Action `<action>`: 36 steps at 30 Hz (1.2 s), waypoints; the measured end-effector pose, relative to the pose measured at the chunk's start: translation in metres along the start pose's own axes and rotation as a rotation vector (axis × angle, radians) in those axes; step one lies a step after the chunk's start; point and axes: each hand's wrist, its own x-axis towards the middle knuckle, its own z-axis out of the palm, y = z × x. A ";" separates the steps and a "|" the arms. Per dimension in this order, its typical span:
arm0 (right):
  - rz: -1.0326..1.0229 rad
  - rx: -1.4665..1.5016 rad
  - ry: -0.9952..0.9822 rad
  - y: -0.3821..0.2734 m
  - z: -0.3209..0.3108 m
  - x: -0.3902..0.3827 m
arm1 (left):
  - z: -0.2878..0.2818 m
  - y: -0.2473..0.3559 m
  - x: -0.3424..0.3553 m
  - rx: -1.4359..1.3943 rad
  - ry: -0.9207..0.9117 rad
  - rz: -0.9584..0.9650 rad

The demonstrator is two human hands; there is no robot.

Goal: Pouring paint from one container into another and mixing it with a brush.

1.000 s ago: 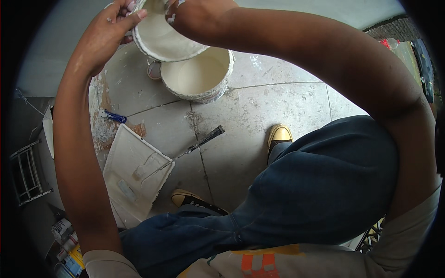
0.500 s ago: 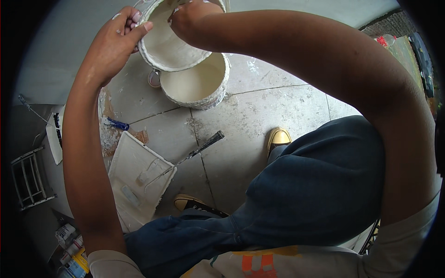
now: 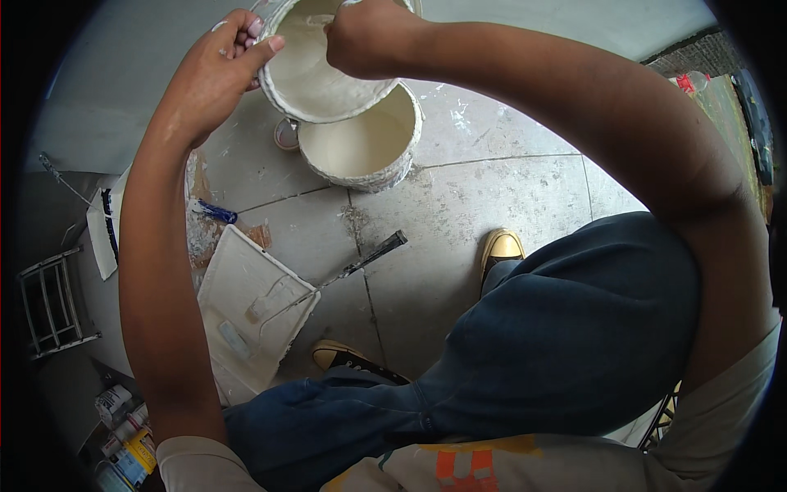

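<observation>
My left hand [image 3: 229, 66] grips the rim of a paint-crusted white bucket [image 3: 307, 86] that is tilted over a second bucket. Its thumb lies over the rim and the fingers curl round the outside. Closed into a fist, my right hand [image 3: 373, 37] is at the mouth of the tilted bucket, against the inside; what it holds, if anything, I cannot make out. Below, the second bucket [image 3: 357, 148] stands upright on the floor, its outside thick with dried white paint and pale paint within. White smears mark both hands.
A paint tray [image 3: 246, 303] lies on the tiled floor with a long-handled roller frame [image 3: 361, 262] across it. Nearby are a blue handle [image 3: 215, 211] and a tape roll [image 3: 286, 134]. Containers [image 3: 127, 443] stand lower left, a metal rack [image 3: 56, 303] at far left.
The tilted bucket and both hands shift slightly right in the picture, along with the whole view. My right hand has moved a little down relative to the bucket's rim. My left hand keeps its grip.
</observation>
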 end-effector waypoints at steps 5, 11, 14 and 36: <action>0.115 0.193 -0.065 0.004 0.019 0.022 | -0.001 -0.001 0.004 0.021 -0.029 0.021; 0.067 -0.075 -0.211 -0.002 0.008 0.009 | -0.005 -0.006 0.000 -0.013 -0.016 0.003; -0.084 -0.121 0.089 0.006 0.015 -0.004 | -0.007 -0.009 -0.002 0.045 -0.015 -0.027; -0.050 0.359 0.062 -0.009 0.000 -0.021 | -0.004 -0.003 -0.001 0.087 -0.052 0.121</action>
